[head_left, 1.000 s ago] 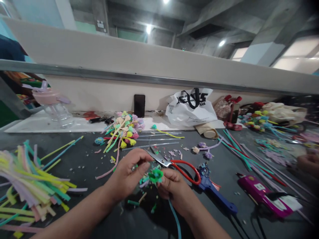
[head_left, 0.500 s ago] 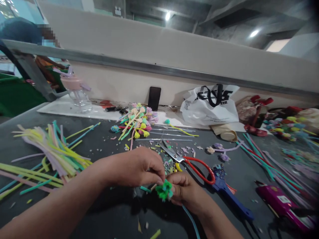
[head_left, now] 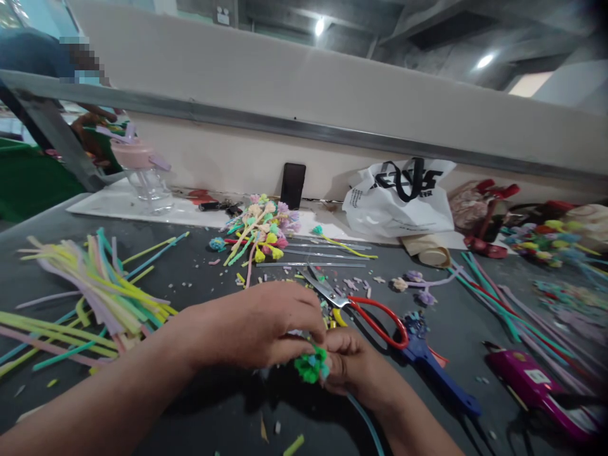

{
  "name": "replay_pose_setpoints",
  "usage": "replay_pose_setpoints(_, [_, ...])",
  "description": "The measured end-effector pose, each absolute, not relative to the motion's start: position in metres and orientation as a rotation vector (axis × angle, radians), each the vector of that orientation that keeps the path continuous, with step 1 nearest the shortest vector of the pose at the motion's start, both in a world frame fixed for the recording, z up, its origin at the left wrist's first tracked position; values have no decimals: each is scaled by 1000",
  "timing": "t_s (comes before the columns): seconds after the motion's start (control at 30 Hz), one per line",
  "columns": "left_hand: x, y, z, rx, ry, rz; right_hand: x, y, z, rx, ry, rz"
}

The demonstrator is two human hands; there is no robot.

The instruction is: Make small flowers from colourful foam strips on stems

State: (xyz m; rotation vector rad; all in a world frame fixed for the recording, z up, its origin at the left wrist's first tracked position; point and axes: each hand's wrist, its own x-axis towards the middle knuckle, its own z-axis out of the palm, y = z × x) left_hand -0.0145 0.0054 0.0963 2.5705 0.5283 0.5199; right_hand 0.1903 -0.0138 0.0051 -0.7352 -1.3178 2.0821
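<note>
My right hand [head_left: 354,364] holds a small green craft flower [head_left: 310,367] between thumb and fingers, low in the middle of the view. From under that hand a thin pale-blue stem [head_left: 365,419] curves down to the bottom edge. My left hand [head_left: 280,323] reaches over from the left, with thumb and fingertips closed at the flower's upper edge. Its fingers partly cover the petals, so any small piece between them is hidden. Just beyond my right hand lie red-handled scissors [head_left: 377,316], blades pointing away to the left.
Fuzzy coloured stems [head_left: 102,291] lie heaped at left, with finished flowers [head_left: 266,228] further back. A blue-handled tool [head_left: 444,377] and a magenta device [head_left: 527,377] lie at right. Behind stand a cup [head_left: 145,174], a phone [head_left: 293,185] and a white bag [head_left: 399,202]. A person [head_left: 35,54] works far left.
My left fingers have moved slightly right and closed in on the flower's upper edge. The small pieces beside the flower are out of sight. My right hand keeps its hold.
</note>
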Motion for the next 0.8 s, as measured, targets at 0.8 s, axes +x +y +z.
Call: replay_pose_setpoints(0.8, [-10, 6, 91, 2672, 636, 583, 195, -16, 30, -767, -2080, 624])
